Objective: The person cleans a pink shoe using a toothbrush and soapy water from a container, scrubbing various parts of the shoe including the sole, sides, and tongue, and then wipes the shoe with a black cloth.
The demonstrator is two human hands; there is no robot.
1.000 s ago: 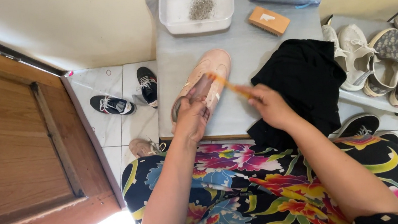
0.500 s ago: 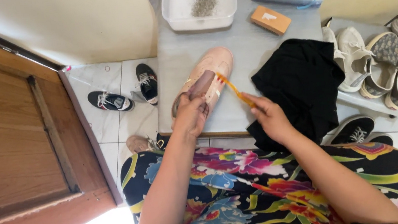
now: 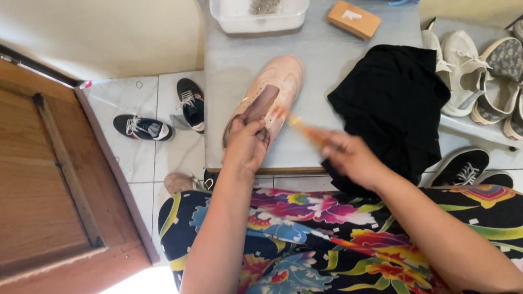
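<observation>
A pale pink shoe (image 3: 272, 96) lies on the grey worktop (image 3: 324, 59), toe pointing away from the person, with a black cloth (image 3: 396, 107) just beside it to the right. The left hand (image 3: 247, 145) is closed around the shoe's heel end, pinning it to the worktop. The right hand (image 3: 349, 156) is closed around an orange brush (image 3: 304, 130), blurred, whose tip sits close to the shoe's side. The shoe looks light, with a soft upper that would give under pressure and a stiffer sole, so the heel and sole edge seem the firmest places to take hold. A clear plastic tub (image 3: 260, 1) and a small brown block (image 3: 353, 19) stand at the far end, well apart from the shoe.
</observation>
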